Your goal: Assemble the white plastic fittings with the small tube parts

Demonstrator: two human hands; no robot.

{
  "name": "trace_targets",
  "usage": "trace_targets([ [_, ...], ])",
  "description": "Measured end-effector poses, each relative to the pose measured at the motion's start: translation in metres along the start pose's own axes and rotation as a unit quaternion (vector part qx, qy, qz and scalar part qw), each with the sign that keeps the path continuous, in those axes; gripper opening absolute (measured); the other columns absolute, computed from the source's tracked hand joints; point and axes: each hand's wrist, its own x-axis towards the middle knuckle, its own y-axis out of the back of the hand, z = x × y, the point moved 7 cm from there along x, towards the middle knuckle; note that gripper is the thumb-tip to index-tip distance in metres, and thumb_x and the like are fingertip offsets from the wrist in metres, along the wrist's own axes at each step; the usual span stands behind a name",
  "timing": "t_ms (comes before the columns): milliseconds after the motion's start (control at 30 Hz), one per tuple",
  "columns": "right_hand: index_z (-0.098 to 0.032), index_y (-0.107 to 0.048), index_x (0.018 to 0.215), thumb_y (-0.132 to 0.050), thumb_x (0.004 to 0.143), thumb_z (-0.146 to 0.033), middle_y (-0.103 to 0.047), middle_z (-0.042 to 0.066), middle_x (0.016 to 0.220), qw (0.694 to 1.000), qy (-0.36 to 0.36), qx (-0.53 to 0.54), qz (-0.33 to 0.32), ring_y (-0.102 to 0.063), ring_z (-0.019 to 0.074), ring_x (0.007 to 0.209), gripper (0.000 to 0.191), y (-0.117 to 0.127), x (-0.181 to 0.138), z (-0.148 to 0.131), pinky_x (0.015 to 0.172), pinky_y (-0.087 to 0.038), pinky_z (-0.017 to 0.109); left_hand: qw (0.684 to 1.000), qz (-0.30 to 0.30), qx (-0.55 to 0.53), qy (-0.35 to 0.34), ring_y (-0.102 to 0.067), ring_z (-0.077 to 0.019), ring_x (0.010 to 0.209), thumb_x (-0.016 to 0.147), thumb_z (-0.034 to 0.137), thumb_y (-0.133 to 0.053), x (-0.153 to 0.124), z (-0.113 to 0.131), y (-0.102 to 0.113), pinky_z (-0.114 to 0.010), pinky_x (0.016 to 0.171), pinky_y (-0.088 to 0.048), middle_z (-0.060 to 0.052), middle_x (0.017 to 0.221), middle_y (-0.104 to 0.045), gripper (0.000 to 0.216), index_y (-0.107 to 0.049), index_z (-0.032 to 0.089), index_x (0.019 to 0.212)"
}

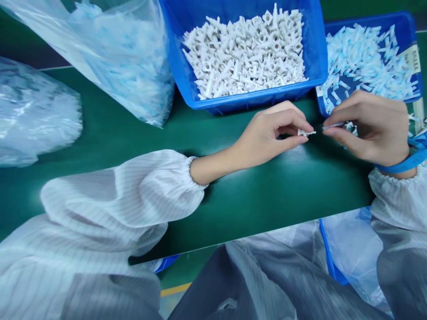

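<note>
Holding one small part apiece, two hands are working over the green tabletop (267, 191), on the near side of the deep blue bin (263, 98), which is containing loose white parts (247, 53). Handling note, by judgement: such slight pieces are probably calling for a light pinch, level wrists and facing ends lined up, with the surplus parts staying clear of the tips. Item, left hand (273, 131): thumb and fingers are grasping a white fitting (305, 133) at the fingertips, its narrow end pointing right, just before the bin's near right corner. Item, right hand (375, 126): thumb and fingers are pinching a slim pale piece (332, 126), its end facing the fitting across a small gap, right of that corner; further white bits (351, 129) are showing beneath the hand, their hold being unclear. Item, shallow blue tray (405, 31): standing right of the bin, carrying pale blue-tinted pieces (363, 53). Items, filled clear bag (130, 62) and second bag (36, 120): both lying left of the bin.
</note>
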Motion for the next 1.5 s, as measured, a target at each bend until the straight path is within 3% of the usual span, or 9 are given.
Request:
trace_targets([
  [200,-0.033,-0.083,0.11,-0.078,0.111,-0.02,-0.086,0.001,0.108,0.999,-0.023,0.024,-0.026,-0.083,0.0231,0.094,0.013,-0.012,0.0,-0.004,0.083,-0.069,0.041,1.0,-0.002,0.016,-0.002,-0.081,-0.021,0.109,0.115,0.038,-0.073,0.0,0.002,0.001,-0.036,0.088,-0.068,-0.008,0.122,-0.083,0.019,-0.086,0.025,0.11],
  [467,-0.027,-0.083,0.114,-0.079,0.111,-0.019,-0.086,0.004,0.109,0.999,0.014,0.004,-0.038,-0.083,0.021,0.094,0.009,-0.011,-0.001,-0.006,0.084,-0.069,0.036,0.996,0.005,-0.07,-0.059,-0.083,-0.0199,0.104,0.111,0.056,-0.081,0.004,-0.003,0.004,-0.032,0.085,-0.068,-0.007,0.117,-0.086,0.032,-0.092,0.026,0.111],
  [633,-0.03,-0.084,0.114,-0.081,0.109,-0.018,-0.087,0.002,0.11,0.999,0.015,0.025,-0.03,-0.082,0.0203,0.093,0.014,-0.01,-0.003,-0.005,0.082,-0.067,0.036,0.994,0.01,-0.104,-0.038,-0.083,-0.0195,0.101,0.107,0.057,-0.087,0.005,-0.003,0.005,-0.033,0.086,-0.069,-0.005,0.113,-0.086,0.03,-0.095,0.027,0.108],
  [800,-0.032,-0.088,0.106,-0.083,0.108,-0.025,-0.088,0.002,0.104,0.998,-0.038,0.041,-0.023,-0.081,0.0225,0.086,0.009,-0.014,-0.002,0.002,0.079,-0.068,0.04,0.992,0.013,-0.125,-0.011,-0.084,-0.0185,0.097,0.102,0.052,-0.093,0.006,-0.002,0.005,-0.031,0.084,-0.069,-0.005,0.109,-0.086,0.026,-0.096,0.027,0.104],
  [1067,-0.028,-0.085,0.104,-0.081,0.106,-0.017,-0.086,0.002,0.097,0.997,-0.01,0.042,0.065,-0.08,0.0195,0.081,0.013,-0.022,-0.009,0.002,0.072,-0.064,0.035,0.994,0.036,-0.106,0.003,-0.084,-0.0186,0.097,0.1,0.042,-0.096,0.004,-0.004,0.007,-0.03,0.085,-0.068,-0.004,0.106,-0.088,0.016,-0.097,0.027,0.103],
  [1200,-0.029,-0.086,0.101,-0.081,0.108,-0.024,-0.083,0.002,0.09,0.996,-0.066,0.018,0.065,-0.076,0.0202,0.073,0.01,-0.028,-0.012,0.007,0.067,-0.062,0.037,0.995,0.049,-0.092,0.006,-0.084,-0.0184,0.097,0.099,0.033,-0.097,0.002,-0.004,0.007,-0.03,0.085,-0.068,-0.003,0.103,-0.088,0.007,-0.096,0.027,0.101],
  [1500,-0.029,-0.08,0.101,-0.078,0.107,-0.019,-0.076,-0.002,0.08,0.993,-0.055,-0.027,0.101,-0.07,0.0182,0.07,0.012,-0.03,-0.011,-0.004,0.069,-0.058,0.035,0.997,0.069,-0.036,0.004,-0.083,-0.0174,0.093,0.099,0.029,-0.095,0.002,-0.003,0.008,-0.03,0.083,-0.064,-0.002,0.101,-0.089,0.003,-0.096,0.027,0.101],
])
